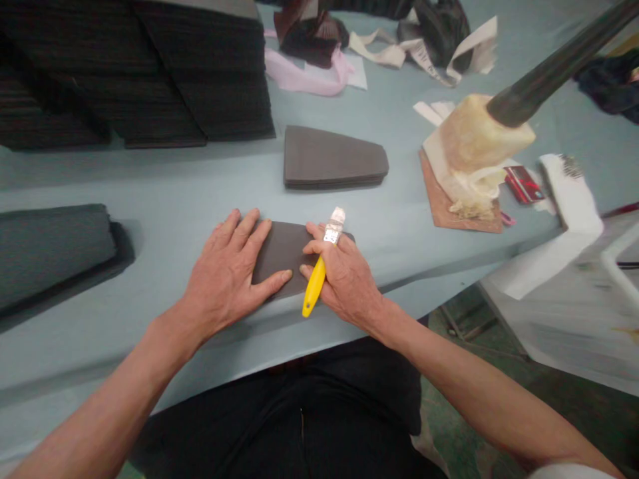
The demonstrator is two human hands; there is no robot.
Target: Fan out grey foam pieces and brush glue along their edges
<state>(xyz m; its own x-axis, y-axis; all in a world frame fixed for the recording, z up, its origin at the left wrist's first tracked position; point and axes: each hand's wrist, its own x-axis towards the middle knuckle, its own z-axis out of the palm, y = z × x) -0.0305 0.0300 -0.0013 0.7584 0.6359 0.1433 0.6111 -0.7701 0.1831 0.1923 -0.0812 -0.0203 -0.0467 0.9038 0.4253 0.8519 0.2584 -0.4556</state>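
A dark grey tapered panel [281, 251] lies flat near the table's front edge, between my hands. My left hand [227, 269] rests on its left end, fingers spread and thumb stretched along its near side. My right hand [347, 273] is at the narrower right end, with a yellow-handled paintbrush [315, 283] held in it. The brush's pale, coated bristles point away from me. Several matching panels form a neat stack [332, 156] just beyond. The panel's right end is mostly hidden under my right hand.
Tall stacks of dark panels [214, 73] stand at the back left, with a dark cloth-like pile [54, 249] at left. To the right, a glue-crusted container [464, 146] with a thick dark handle sits on a brown board [436, 199]. A red box [523, 184] and white strip [574, 199] lie beyond.
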